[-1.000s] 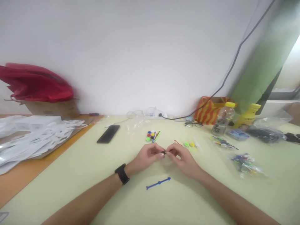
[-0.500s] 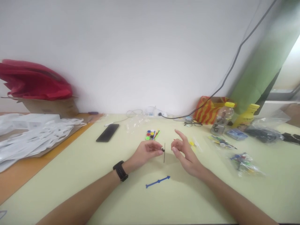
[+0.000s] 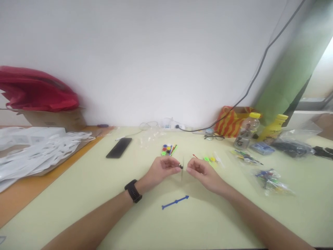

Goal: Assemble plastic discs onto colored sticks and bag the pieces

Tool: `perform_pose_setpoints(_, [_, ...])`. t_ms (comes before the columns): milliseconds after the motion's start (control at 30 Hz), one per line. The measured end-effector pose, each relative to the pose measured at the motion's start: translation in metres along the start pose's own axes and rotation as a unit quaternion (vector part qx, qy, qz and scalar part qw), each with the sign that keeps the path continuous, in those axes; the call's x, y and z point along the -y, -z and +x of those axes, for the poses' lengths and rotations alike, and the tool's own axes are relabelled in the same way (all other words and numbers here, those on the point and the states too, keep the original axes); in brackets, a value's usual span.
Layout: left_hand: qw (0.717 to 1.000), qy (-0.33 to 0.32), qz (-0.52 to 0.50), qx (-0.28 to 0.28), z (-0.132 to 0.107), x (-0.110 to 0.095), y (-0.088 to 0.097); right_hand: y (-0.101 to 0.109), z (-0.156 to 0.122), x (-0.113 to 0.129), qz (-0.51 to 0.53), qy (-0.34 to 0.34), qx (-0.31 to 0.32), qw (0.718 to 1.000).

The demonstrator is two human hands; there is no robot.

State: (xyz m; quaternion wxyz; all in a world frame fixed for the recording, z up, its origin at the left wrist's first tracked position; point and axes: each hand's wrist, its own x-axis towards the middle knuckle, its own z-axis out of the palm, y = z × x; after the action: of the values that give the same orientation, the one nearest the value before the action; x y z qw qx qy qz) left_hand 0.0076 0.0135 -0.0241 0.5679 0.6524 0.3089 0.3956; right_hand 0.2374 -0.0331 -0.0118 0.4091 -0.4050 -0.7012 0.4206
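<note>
My left hand (image 3: 164, 169), with a black watch on the wrist, pinches a small black part (image 3: 181, 167) at its fingertips. A thin dark rod, blurred, hangs from that part. My right hand (image 3: 201, 172) is close beside it on the right, fingers curled in, thumb and forefinger near the black part; whether they touch it I cannot tell. On the pale green table (image 3: 104, 194) in front of my hands lies a blue arrow-shaped plastic pointer (image 3: 176, 202).
Coloured small discs (image 3: 168, 150) and green and yellow bits (image 3: 210, 159) lie behind my hands. A black phone (image 3: 119, 147) is at the left, white bags (image 3: 39, 149) further left. Clear bags of parts (image 3: 272, 182), two bottles (image 3: 247, 134) and glasses (image 3: 214, 137) are at the right.
My right hand let go and opened half a second ago, leaving the thin rod hanging from my left hand. Now it has curled and come back close to the black part.
</note>
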Motion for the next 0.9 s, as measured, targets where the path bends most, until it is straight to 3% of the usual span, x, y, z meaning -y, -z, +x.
perform_pose_setpoints(367, [1.000,0.005,-0.004,0.013,-0.002,-0.003,-0.004,-0.008,-0.001,-0.006,-0.048,0.038,0.005,0.998])
perform_pose_setpoints(633, [1.000,0.011,-0.026,0.000,-0.002,-0.006,-0.004,-0.010,-0.012,0.000,-0.045,0.117,-0.103,0.987])
perform_pose_setpoints(733, [0.999,0.013,-0.029,0.000,-0.002,-0.006,-0.003,-0.011,-0.013,-0.002,-0.065,0.099,-0.074,0.990])
perform_pose_setpoints(900, [0.999,0.012,-0.040,-0.005,-0.001,-0.002,-0.001,-0.007,-0.009,-0.007,-0.052,0.039,0.053,0.996])
